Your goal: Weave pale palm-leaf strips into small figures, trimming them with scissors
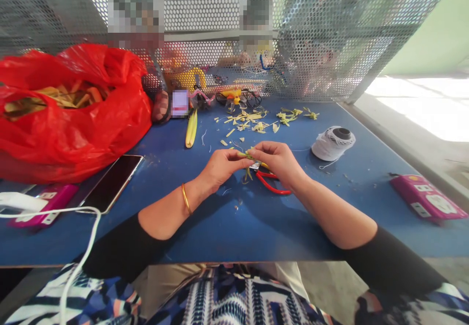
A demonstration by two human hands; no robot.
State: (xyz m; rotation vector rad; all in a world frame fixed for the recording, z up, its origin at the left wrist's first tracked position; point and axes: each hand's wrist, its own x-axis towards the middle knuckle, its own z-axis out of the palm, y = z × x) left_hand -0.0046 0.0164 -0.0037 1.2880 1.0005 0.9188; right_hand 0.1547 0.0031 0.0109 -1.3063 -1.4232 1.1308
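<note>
Near the middle of the blue table (205,237), my left hand (223,166) pinches one side of a small green plant piece (246,154). The fingers of my right hand (274,159) close on its other side, so both hands nearly meet. Thin strands hang below the fingertips. Red-handled scissors or pliers (269,183) lie on the table under my right hand, partly hidden by it. Beyond the hands are scattered pale green scraps (249,119) and small knotted green pieces (289,116). A longer yellow-green stalk (191,129) lies to their left.
A red plastic bag (120,110) of plant strips fills the back left, with a phone (113,183) before it. A white thread spool (332,144) and a magenta power strip (427,195) sit right. Perforated metal panels (205,7) stand behind; people show through them.
</note>
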